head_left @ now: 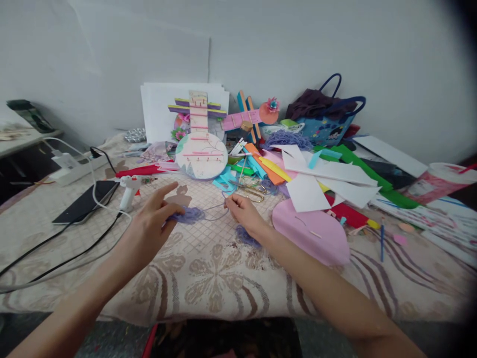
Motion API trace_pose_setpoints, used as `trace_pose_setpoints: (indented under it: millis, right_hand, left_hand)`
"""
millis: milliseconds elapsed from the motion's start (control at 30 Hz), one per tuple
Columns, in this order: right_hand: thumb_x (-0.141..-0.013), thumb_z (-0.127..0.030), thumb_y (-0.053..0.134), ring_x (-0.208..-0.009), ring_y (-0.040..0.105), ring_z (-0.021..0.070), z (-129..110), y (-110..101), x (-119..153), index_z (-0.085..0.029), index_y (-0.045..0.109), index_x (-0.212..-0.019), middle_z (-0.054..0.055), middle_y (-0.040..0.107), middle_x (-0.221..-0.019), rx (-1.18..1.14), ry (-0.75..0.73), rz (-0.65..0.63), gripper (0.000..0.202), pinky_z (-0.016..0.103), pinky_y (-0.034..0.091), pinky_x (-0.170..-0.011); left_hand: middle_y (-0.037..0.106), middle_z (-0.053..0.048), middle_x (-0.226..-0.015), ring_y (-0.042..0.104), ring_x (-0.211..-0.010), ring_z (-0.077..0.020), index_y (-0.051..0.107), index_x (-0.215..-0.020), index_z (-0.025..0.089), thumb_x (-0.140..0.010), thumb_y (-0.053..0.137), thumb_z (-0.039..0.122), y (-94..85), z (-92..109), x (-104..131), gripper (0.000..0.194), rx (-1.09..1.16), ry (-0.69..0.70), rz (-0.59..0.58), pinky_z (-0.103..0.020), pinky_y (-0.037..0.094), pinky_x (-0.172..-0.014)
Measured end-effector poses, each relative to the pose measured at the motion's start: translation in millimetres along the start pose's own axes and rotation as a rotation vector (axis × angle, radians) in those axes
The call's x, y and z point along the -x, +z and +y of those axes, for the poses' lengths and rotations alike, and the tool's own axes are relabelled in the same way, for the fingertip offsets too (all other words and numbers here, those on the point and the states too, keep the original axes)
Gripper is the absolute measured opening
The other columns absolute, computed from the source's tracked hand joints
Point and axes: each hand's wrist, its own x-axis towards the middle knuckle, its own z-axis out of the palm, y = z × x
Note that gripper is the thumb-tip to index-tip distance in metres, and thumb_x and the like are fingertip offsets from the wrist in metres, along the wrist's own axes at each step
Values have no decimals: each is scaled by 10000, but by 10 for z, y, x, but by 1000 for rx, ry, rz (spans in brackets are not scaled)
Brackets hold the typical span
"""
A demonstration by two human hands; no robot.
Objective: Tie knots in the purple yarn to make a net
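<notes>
Leaning in from both sides, my forearms angle toward each other over a patterned tablecloth (pixel 216 276). My left hand (pixel 153 219) arches, palm down, index finger raised and extended, its thumb and lower fingers closed on a lavender yarn bundle (pixel 191 215). My right hand (pixel 243 211), knuckles up, pinches the strands running from it, so the bundle lies between my two grips. A second yarn clump (pixel 246 237) sits just beneath my right wrist, a pink cutout (pixel 311 238) beside that forearm. Well right of my grip, markings on a cup (pixel 428 185) and printed sheets (pixel 439 219) are too blurred to read.
</notes>
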Motion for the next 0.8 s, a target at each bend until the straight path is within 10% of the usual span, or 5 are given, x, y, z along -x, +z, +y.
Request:
trace_pose_setpoints:
  millis: [200, 367, 633, 800]
  right_hand:
    - [-805, -335, 460, -427, 258, 81, 72, -16, -18, -185, 518, -668, -75, 300, -447, 36, -17, -3, 211, 211, 210, -453]
    - [-803, -349, 473, -433, 289, 87, 114, -54, -40, -190, 520, -675, -69, 323, -452, 73, -32, -33, 210, 212, 230, -458]
    - [-823, -347, 452, -460, 329, 100, 62, -134, -64, -186, 527, -670, -55, 353, -467, 171, -89, -1, 235, 217, 251, -471]
    - [-817, -306, 457, -548, 384, 111, 66, -226, -56, -181, 497, -634, -33, 408, -556, 262, -187, 73, 225, 225, 294, -529]
  left_hand:
    - [623, -47, -1043, 580, -996, -199, 607, -933, 245, -794, 472, 128, 204, 414, 213, 227, 114, -7, 26, -347, 477, -876]
    - [538, -83, -1241, 518, -1124, -229, 478, -1218, 253, -704, 624, 193, 496, 553, 278, 538, 311, 38, -322, -366, 465, -899]
    - [643, -77, -900, 614, -839, -177, 556, -917, 152, -802, 512, 238, 813, 282, -356, 150, 426, -192, -62, -310, 475, -755]
    - [606, -15, -686, 581, -625, -128, 515, -789, 154, -778, 517, 280, 1162, 311, -589, 126, 771, -300, -205, -245, 459, -583]
